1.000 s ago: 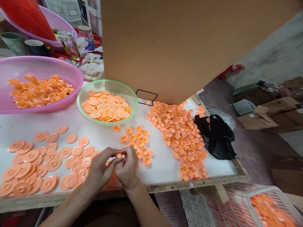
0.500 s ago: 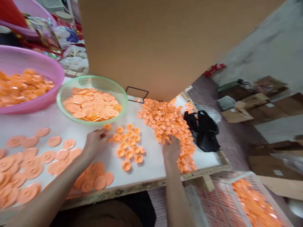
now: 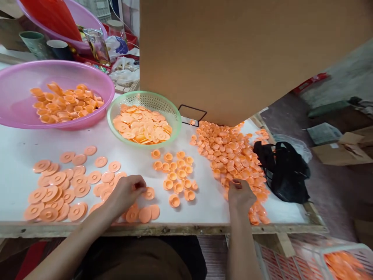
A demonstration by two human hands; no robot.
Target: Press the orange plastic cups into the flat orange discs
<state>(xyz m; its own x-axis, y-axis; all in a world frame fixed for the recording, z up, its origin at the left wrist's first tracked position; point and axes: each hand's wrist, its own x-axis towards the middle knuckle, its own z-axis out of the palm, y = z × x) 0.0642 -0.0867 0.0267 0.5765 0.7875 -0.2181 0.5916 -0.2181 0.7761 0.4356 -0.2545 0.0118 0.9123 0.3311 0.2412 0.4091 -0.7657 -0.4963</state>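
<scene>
Fingertips of my left hand (image 3: pixel 126 194) are closed on the edge of an orange saucer (image 3: pixel 149 193), a thin plastic disc with a raised ring. Many similar flat saucers (image 3: pixel 57 178) lie to its left, partly overlapping. Between my hands stands a loose group of small orange toy cups (image 3: pixel 173 175), mostly mouth up. My right hand (image 3: pixel 241 194) reaches the near left edge of a cup pile (image 3: pixel 230 147), its fingers pinched on a small cup there, which is mostly hidden.
A pink basin (image 3: pixel 17 105) with orange cups stands at the back left, beside a green strainer basket (image 3: pixel 175 132) of saucers. A large cardboard box (image 3: pixel 210 58) rises behind. A black bag (image 3: pixel 288 171) lies right of the pile. Below, a crate (image 3: pixel 358 252) holds orange pieces.
My left hand has moved from the back of the cup group toward me, to a saucer. My right hand stays at the pile, slightly nearer its front. The view has swung left.
</scene>
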